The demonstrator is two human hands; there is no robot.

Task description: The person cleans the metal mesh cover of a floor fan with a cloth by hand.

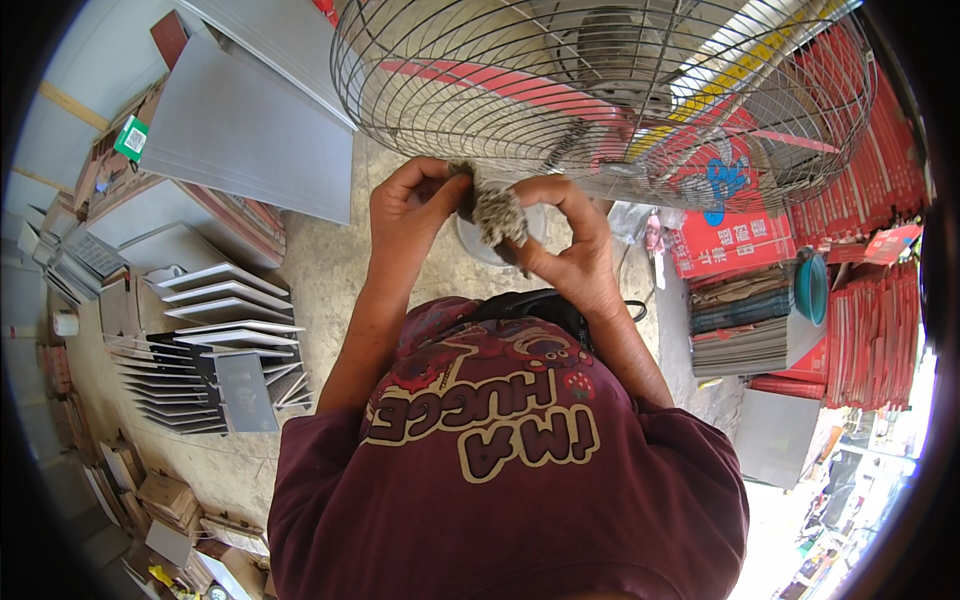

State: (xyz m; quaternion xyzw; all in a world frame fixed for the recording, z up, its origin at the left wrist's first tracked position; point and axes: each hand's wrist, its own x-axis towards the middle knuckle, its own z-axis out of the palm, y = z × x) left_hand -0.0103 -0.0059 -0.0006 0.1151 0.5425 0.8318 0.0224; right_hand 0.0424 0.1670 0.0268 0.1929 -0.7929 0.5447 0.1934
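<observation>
Both of my hands are raised in front of my chest, pinching a shaggy, grey-beige fibrous bundle with darker ends. My left hand has thumb and fingers closed on its dark upper-left end. On the opposite side my right hand grips the lower right part between thumb and curled fingers. The bundle's exact kind cannot be made out. Beneath it, partly hidden by the bundle and my right hand, is a pale round container. A dark bag or cloth lies against my lap.
A large caged fan with red blades stands just ahead. Grey panels lean at the far left, above racked tile samples. Red boxes are stacked at right, beside a teal basin. Cardboard boxes sit lower left.
</observation>
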